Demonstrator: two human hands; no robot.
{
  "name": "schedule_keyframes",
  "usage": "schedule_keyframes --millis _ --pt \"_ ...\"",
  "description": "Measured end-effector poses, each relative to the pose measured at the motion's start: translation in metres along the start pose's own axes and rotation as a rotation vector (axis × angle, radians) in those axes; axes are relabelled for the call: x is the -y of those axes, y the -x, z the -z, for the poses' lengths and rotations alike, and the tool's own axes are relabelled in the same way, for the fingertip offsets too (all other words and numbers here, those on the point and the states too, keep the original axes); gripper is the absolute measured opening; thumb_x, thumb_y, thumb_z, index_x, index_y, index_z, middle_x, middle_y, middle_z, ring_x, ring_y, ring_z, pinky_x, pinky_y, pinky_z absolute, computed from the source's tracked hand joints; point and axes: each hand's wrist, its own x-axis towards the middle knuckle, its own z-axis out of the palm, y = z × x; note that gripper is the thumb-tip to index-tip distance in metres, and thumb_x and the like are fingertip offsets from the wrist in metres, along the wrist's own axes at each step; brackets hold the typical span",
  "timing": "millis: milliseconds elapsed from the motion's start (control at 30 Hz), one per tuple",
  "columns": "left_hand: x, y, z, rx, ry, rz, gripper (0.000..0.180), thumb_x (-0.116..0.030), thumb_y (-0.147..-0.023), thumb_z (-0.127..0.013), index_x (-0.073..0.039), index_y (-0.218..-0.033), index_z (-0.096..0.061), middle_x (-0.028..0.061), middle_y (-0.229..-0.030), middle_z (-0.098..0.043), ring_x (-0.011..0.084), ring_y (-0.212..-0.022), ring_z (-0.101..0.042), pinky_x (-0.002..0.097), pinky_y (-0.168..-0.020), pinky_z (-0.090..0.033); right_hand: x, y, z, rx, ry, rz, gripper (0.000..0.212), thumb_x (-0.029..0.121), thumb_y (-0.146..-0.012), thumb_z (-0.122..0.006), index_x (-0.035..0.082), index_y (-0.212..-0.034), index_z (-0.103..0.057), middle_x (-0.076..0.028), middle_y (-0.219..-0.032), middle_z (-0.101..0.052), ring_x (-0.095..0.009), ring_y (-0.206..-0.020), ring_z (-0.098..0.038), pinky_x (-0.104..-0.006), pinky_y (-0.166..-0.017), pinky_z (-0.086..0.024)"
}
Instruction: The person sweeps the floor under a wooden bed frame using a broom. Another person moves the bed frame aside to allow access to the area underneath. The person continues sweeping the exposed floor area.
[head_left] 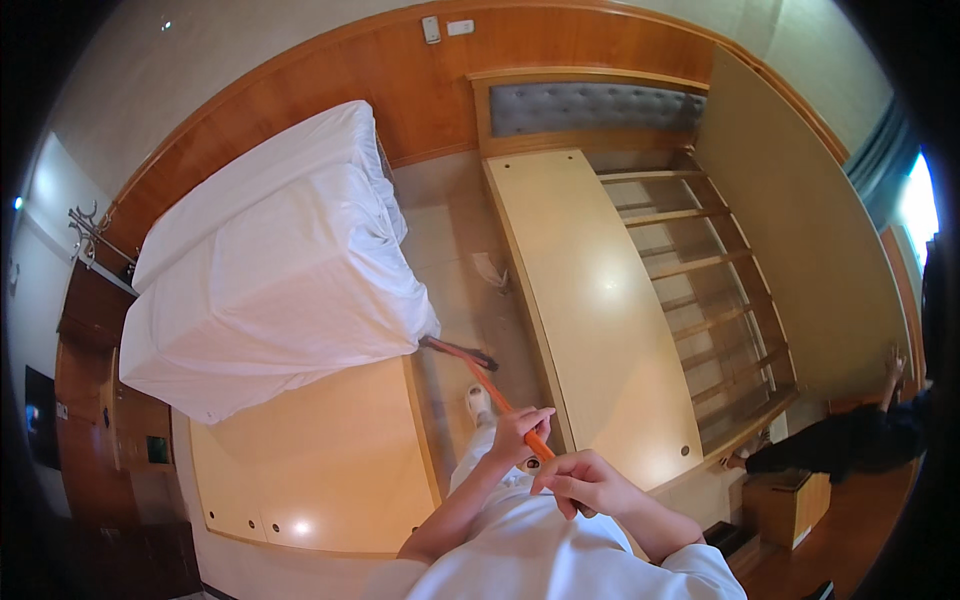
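An orange-handled broom (487, 385) slants across the gap between two bed bases, its dark head (462, 351) down at the floor beside the white-covered mattresses. My left hand (518, 436) is wrapped round the handle partway up. Closer to my body, my right hand (585, 478) grips the handle's upper end, with the fingers curled over it. On the tiled floor, beyond the broom head, lies a crumpled pale scrap (490, 270).
On the left, mattresses under a white sheet (280, 270) sit partly on a wooden base (320, 450). The right base has one board (600, 320) flat, slats (700, 265) exposed, and another board (790, 220) upright. Another person (850, 440) touches that board, near a wooden stool (785, 505).
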Motion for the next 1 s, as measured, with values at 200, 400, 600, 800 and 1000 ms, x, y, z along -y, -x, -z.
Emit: schedule_keyframes --millis 200,400,600,800,1000 --pt "0.076 -0.095 0.033 0.010 0.046 -0.008 0.029 -0.005 -0.076 -0.071 -0.004 -0.104 -0.070 0.0033 -0.071 -0.063 0.0199 -0.062 -0.064 0.0326 -0.057 -0.051 0.062 -0.108 0.046 -0.047 -0.004 0.073 0.029 0.022 -0.103 -0.048 0.004 -0.101 -0.071 0.003 -0.054 -0.049 -0.005 -0.044 -0.044 -0.0223 -0.042 -0.030" --pt "0.125 -0.219 0.082 0.056 0.173 -0.057 0.028 -0.005 -0.077 -0.071 -0.003 -0.105 -0.069 0.0044 -0.072 -0.064 0.0199 -0.063 -0.064 0.0321 -0.058 -0.051 0.151 -0.196 0.081 -0.069 0.066 0.105 0.031 0.022 -0.102 -0.047 0.004 -0.098 -0.071 0.003 -0.051 -0.047 -0.005 -0.044 -0.045 -0.0224 -0.042 -0.029" --pt "0.178 -0.312 0.111 0.020 0.083 -0.063 0.032 -0.001 -0.076 -0.070 -0.003 -0.107 -0.069 0.0050 -0.070 -0.062 0.0200 -0.061 -0.063 0.0322 -0.058 -0.051 0.211 -0.269 0.115 -0.102 0.025 0.165 0.024 0.014 -0.097 -0.052 0.002 -0.095 -0.072 0.000 -0.053 -0.053 -0.006 -0.040 -0.039 -0.0236 -0.040 -0.029" --pt "0.235 -0.399 0.131 -0.061 -0.048 -0.119 0.052 0.001 -0.075 -0.069 -0.008 -0.126 -0.066 0.0028 -0.074 -0.058 0.0164 -0.064 -0.062 0.0303 -0.057 -0.051 0.244 -0.348 0.180 0.088 0.318 0.373 0.015 0.011 -0.095 -0.060 0.001 -0.099 -0.070 0.003 -0.065 -0.054 -0.007 -0.052 -0.045 -0.0245 -0.050 -0.035" --pt "0.276 -0.487 0.162 -0.249 -0.250 -0.116 0.064 0.003 -0.075 -0.071 -0.013 -0.137 -0.061 0.0034 -0.084 -0.052 0.0159 -0.063 -0.058 0.0299 -0.056 -0.050 0.309 -0.413 0.228 0.156 0.264 0.340 0.013 0.008 -0.093 -0.061 0.003 -0.101 -0.070 0.003 -0.066 -0.051 -0.005 -0.056 -0.042 -0.0251 -0.053 -0.033"
